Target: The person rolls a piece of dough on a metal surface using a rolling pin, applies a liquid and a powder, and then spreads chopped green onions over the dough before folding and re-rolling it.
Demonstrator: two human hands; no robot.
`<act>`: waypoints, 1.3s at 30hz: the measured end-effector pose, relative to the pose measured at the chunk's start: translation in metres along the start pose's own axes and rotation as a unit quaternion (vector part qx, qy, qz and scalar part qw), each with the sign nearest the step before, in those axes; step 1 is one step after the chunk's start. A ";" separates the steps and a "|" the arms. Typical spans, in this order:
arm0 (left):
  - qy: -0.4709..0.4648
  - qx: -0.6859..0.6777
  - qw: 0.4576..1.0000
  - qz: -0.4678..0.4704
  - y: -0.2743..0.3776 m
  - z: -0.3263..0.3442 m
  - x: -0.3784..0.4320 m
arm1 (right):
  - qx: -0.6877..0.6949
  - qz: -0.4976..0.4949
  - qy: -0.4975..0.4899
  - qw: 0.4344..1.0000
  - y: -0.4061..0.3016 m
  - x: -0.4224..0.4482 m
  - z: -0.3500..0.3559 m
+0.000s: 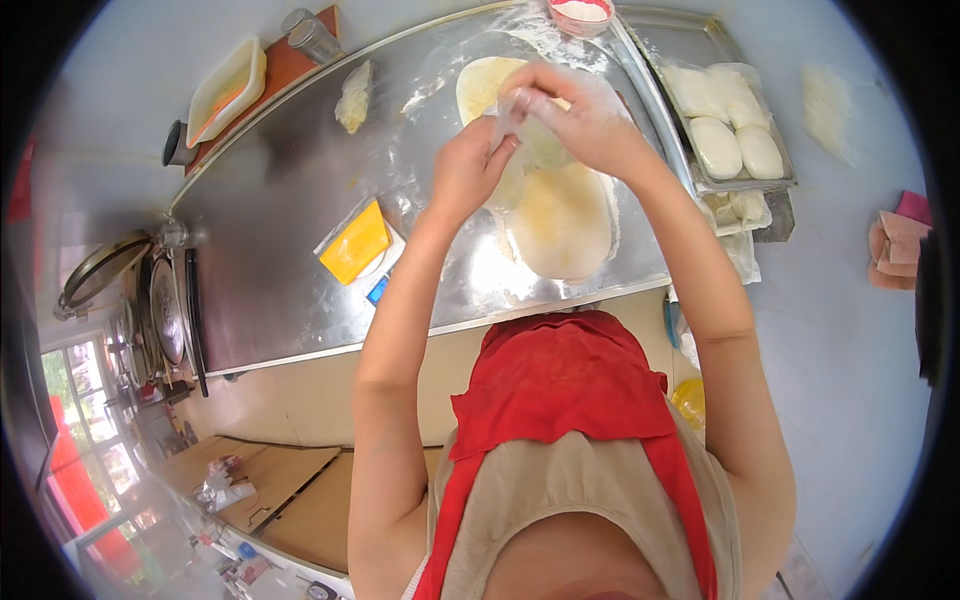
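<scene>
My left hand (472, 161) and my right hand (574, 112) are raised close together over the steel worktop (262, 247). Between them is a thin translucent sheet, apparently plastic film (510, 112), which both sets of fingers pinch; motion blur hides its exact shape. White powder, likely flour, dusts my right hand. Below lies a flat, rounded sheet of dough (562, 225), pale with yellowish patches on top. Beyond my hands, a second flat dough sheet (476, 79) lies partly hidden by them.
A yellow slab (360, 240) in clear wrap rests on a digital scale (379, 291). Crumpled plastic (354, 97) lies farther back. A flour bowl (581, 16) stands at the far edge. On the right, a tray (701, 184) holds several dough pieces (716, 148). Round pans (166, 311) stand left.
</scene>
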State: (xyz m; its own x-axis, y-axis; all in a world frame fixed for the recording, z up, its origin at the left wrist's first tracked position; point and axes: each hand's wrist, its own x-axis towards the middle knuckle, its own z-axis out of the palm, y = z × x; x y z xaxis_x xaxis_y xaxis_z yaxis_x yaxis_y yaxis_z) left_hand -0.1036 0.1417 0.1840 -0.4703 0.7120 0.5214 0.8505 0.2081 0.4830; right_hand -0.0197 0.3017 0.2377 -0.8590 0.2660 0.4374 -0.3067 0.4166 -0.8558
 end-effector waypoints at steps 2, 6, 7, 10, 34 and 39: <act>-0.042 -0.151 0.972 -0.172 0.008 0.009 0.014 | 0.032 0.040 0.066 0.996 0.021 -0.001 -0.022; -0.015 -0.367 0.863 -0.347 0.016 0.019 0.025 | -0.226 0.174 -0.105 0.953 0.073 -0.040 -0.056; -0.007 -0.385 0.855 -0.347 0.019 0.022 0.027 | -0.215 0.185 -0.121 0.951 0.083 -0.056 -0.053; 0.007 -0.440 0.821 -0.363 0.024 0.036 0.031 | -0.162 0.169 -0.091 0.968 0.105 -0.074 -0.035; 0.169 -0.716 0.580 -0.350 -0.058 0.056 0.019 | -0.199 0.172 -0.119 0.957 0.158 -0.039 -0.077; 0.135 -0.799 0.429 -0.399 -0.063 0.106 0.031 | -0.253 0.166 -0.059 0.951 0.184 -0.042 -0.128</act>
State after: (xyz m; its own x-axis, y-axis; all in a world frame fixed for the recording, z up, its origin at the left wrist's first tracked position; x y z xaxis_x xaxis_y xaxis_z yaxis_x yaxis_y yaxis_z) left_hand -0.1464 0.2219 0.0954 -0.6550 0.6932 -0.3007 -0.7529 -0.5655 0.3365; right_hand 0.0128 0.4785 0.0971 -0.9233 0.3689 0.1071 0.1999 0.6994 -0.6862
